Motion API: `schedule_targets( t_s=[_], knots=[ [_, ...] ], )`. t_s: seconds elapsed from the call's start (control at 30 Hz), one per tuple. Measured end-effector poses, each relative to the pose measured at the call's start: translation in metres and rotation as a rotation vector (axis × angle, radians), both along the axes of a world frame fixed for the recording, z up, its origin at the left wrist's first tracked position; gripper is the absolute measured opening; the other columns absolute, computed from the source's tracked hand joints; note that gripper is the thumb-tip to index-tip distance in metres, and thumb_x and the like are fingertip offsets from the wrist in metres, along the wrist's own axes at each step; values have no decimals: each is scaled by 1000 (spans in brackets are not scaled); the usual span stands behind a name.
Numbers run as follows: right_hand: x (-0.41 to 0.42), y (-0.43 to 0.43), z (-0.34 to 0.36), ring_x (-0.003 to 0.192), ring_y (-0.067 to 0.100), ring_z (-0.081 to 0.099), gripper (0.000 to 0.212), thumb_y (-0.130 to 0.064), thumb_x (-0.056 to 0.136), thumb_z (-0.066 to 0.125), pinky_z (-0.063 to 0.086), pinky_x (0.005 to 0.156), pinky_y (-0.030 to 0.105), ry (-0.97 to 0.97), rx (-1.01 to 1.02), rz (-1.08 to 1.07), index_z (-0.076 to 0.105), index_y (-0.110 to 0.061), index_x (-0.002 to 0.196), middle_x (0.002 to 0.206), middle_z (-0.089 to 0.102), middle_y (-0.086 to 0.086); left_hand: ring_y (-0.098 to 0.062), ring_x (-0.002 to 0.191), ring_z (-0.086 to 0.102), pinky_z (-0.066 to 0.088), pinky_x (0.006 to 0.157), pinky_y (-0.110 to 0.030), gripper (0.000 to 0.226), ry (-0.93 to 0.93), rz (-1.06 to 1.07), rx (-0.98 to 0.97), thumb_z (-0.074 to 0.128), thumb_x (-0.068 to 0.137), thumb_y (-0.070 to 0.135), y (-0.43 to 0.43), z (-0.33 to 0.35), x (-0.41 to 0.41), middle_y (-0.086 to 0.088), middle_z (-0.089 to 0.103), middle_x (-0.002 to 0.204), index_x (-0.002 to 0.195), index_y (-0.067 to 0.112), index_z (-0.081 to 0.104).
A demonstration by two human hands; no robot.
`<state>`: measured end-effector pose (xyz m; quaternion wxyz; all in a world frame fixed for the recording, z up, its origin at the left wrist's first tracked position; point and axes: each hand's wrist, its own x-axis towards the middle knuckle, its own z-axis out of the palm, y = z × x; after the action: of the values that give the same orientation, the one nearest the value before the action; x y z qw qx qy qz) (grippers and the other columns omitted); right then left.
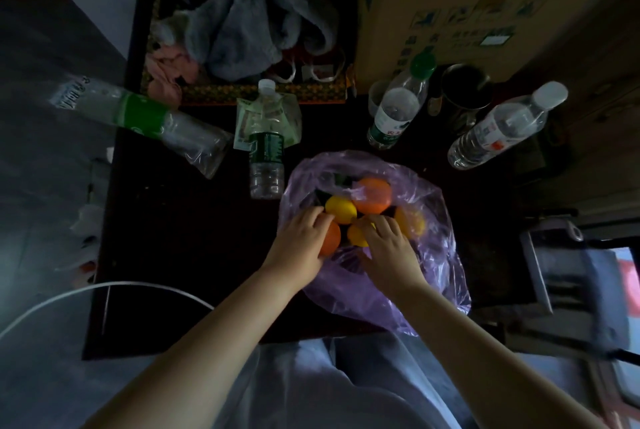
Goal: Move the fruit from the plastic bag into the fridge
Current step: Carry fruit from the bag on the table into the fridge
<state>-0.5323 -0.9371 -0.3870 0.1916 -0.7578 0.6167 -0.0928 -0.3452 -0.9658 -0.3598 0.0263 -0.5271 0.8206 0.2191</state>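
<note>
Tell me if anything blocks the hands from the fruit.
Nothing visible does. The left hand curls round an orange fruit, the right hand round a yellow fruit, inside the purple bag. The fridge is out of view.

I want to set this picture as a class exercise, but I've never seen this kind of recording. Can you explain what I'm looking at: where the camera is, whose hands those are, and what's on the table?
There is no machine here. A person wears one wide-angle camera on the head, so you look down along both bare forearms. The left hand curls round an orange fruit, and the right hand curls over a yellow fruit. Both fruits lie with others in an open purple plastic bag on a dark table. Behind the bag stand water bottles, and a wrapped bottle lies at the left. A cardboard box and a grey cloth sit further back. No fridge is in view.
</note>
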Motion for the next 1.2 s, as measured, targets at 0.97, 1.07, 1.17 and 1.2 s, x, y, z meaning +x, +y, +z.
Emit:
schedule_targets(
  t_s=[0.97, 1.07, 1.17, 1.2],
  knots=[
    [-2, 77, 119, 100, 25, 56, 54, -23, 74, 76, 42, 77, 28, -219, -401, -647, 52, -12, 121, 120, 51, 7, -29, 126, 41, 33, 95, -30, 87, 419, -154, -165, 77, 73, 33, 13, 112, -11, -9, 38, 141, 145, 15, 31],
    [-9, 115, 159, 103, 14, 52, 53, -20, 76, 75, 39, 80, 15, -262, -567, -724, 51, -12, 123, 122, 50, 4, -20, 124, 43, 29, 82, -18, 87, 554, -213, -196, 76, 74, 37, 36, 154, -29, -1, 33, 143, 145, 23, 28],
    [-16, 166, 193, 111, 11, 50, 53, -17, 78, 73, 46, 88, 20, -289, -683, -787, 51, -15, 126, 125, 48, -1, -16, 123, 43, 35, 88, -21, 87, 689, -296, -151, 76, 75, 38, 73, 180, -48, 1, 32, 143, 145, 26, 27],
    [-17, 185, 202, 112, 12, 51, 53, -18, 78, 73, 50, 87, 25, -289, -705, -806, 50, -16, 126, 126, 47, -3, -12, 122, 42, 38, 92, -25, 87, 726, -325, -113, 76, 75, 38, 87, 186, -55, 3, 31, 142, 145, 28, 26]
  ],
)
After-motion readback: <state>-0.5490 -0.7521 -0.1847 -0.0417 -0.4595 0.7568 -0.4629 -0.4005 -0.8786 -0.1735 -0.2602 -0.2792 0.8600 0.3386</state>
